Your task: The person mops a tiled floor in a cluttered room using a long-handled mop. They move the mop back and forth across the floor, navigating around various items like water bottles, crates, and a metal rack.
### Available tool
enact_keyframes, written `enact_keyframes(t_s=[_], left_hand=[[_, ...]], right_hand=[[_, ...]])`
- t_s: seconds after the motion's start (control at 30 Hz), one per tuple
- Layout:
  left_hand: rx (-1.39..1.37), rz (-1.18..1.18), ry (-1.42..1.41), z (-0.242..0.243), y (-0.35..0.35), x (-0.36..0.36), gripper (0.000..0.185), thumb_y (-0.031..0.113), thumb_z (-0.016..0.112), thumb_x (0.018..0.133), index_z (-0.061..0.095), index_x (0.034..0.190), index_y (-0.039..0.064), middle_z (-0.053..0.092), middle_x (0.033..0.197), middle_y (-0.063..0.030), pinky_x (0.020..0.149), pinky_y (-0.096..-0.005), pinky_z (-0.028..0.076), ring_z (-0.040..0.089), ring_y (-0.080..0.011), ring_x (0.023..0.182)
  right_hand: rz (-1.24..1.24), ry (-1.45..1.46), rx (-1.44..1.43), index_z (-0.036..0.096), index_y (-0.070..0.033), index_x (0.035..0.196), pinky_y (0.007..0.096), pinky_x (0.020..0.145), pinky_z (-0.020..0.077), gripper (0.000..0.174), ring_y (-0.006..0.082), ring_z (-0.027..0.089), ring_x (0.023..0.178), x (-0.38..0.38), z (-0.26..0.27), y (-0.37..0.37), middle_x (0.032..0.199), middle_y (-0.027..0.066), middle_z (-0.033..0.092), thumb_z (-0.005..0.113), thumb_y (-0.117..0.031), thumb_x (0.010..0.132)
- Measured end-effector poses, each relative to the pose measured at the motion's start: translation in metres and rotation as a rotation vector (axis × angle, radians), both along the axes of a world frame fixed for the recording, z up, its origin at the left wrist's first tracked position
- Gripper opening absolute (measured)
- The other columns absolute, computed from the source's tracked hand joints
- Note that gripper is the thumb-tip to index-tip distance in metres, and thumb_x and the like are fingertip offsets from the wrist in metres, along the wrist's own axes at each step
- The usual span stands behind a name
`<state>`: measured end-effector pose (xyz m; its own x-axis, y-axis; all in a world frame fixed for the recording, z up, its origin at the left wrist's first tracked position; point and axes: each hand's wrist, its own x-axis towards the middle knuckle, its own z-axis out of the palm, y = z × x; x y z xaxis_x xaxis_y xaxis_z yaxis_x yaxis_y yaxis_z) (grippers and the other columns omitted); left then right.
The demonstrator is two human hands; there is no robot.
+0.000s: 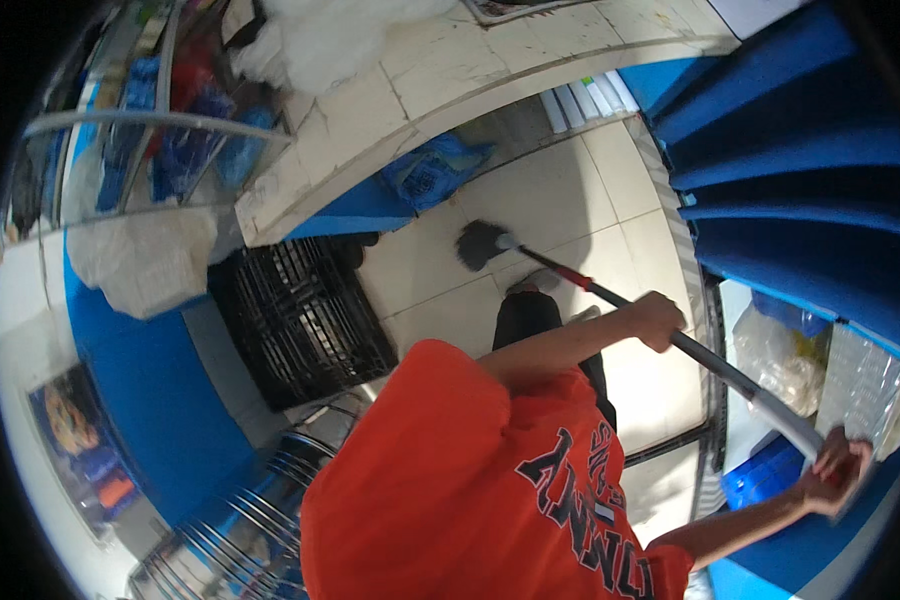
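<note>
My left hand [656, 321] is wrapped around the middle of the dark handle of a long-handled broom or brush [709, 361]. Near the grey upper end of the same handle, at the right, is my right hand [836, 474], its fingers closed around it. The handle slants down to the left, with a red collar part way along. Its round head of dark bristles [481, 244] is over the pale floor tiles, just beyond my foot; whether it touches them is hard to tell.
A black plastic crate [300, 322] stands left on the floor. A tiled counter [450, 82] curves across the top, with a blue plastic bag [431, 176] beneath. Blue curtains [787, 172] hang right, above shelves with bags. A metal wire rack [225, 540] is at lower left.
</note>
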<state>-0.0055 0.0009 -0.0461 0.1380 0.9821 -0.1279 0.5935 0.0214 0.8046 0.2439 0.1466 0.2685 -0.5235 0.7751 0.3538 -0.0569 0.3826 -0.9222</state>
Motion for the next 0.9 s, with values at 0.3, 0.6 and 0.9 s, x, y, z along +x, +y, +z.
enact_keyframes(t_s=[0.3, 0.6, 0.9], left_hand=[[0.05, 0.124, 0.023, 0.011, 0.129, 0.046, 0.023, 0.02, 0.071, 0.069, 0.07, 0.09, 0.013, 0.071, 0.089, -0.0127, 0.075, -0.0498, 0.053, 0.07, -0.0347, 0.091], [0.132, 0.113, 0.151, -0.034, 0.189, 0.101, 0.027, 0.021, 0.073, 0.064, 0.066, 0.088, 0.011, 0.068, 0.09, -0.0147, 0.077, -0.0492, 0.052, 0.067, -0.0365, 0.092], [0.191, 0.344, 0.038, -0.063, 0.196, 0.134, 0.018, 0.017, 0.074, 0.065, 0.07, 0.082, 0.011, 0.071, 0.092, -0.0132, 0.079, -0.0485, 0.056, 0.069, -0.0341, 0.095]], right_hand=[[0.201, -0.086, 0.352, 0.058, 0.003, 0.105, 0.0399, 0.064, 0.0456, 0.033, 0.015, 0.044, 0.049, 0.017, 0.036, -0.038, 0.051, 0.0017, 0.043, 0.047, -0.022, 0.086], [-0.368, 0.182, 0.138, 0.057, -0.004, 0.083, 0.0376, 0.065, 0.0459, 0.017, 0.0135, 0.039, 0.049, 0.046, -0.028, -0.059, 0.054, 0.0008, 0.038, 0.043, -0.008, 0.093], [-0.624, 0.063, 0.247, 0.059, -0.005, 0.066, 0.0352, 0.051, 0.0437, 0.029, 0.0195, 0.053, 0.054, 0.097, -0.058, -0.039, 0.066, 0.0049, 0.061, 0.06, -0.022, 0.09]])
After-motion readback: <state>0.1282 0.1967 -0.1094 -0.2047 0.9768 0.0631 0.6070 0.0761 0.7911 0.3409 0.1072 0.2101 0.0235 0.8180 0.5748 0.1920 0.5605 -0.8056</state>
